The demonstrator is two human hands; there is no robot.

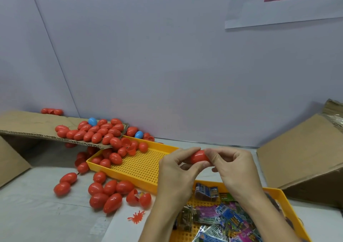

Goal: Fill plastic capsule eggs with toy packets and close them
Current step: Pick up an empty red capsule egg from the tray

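- The red capsule egg (199,157) is held up between both hands, above the near right corner of the far yellow tray (141,169) and just beyond the near yellow tray (278,191) that holds the toy packets (220,217).
- Its long axis lies roughly level, running left to right — one end points into the left hand (176,174), the other into the right hand (233,167).
- The left hand's grip is closed on the egg's left half: thumb over the top, fingers curled under it.
- The right hand's grip pinches the right half, fingertips (210,153) capping that end; its other fingers are curled loosely below.
- The two hands face each other along the egg's axis, so each is equally near — I judge the coming move is a push or twist along that same line, to press the halves shut or part them. Whether a seam is open cannot be told; the fingers cover it.
- If it is closing, the halves must stay in line, or the rim may catch.
- Closed red eggs (104,191) lie in a loose pile on the table (33,214) to the left, one open egg (138,198) among them showing something inside.
- More eggs (96,132) sit on a cardboard flap (27,124) at far left and spill into the far tray.
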